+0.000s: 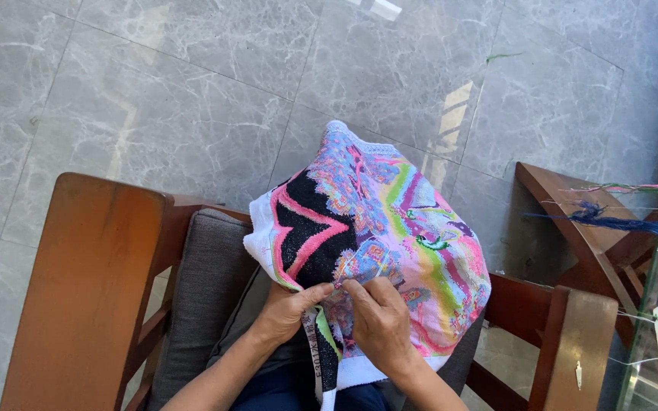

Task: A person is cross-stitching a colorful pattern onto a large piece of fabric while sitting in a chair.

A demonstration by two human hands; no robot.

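Above the grey chair cushion (207, 281), left hand (287, 310) clamped on mostly stitched cross-stitch cloth (390, 228), right hand (381, 323) pinched on its yellow thread (352, 268), small patches unfilled.

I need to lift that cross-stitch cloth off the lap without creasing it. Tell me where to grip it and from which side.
Grip the cross-stitch cloth by its white border at the left edge, coming from the left over the wooden armrest. That edge is bare of stitching and hangs free, while the left hand and right hand pinch the cloth at its middle.

Bright daylight, sharp focus, window glare on the glossy floor tiles (451, 114).
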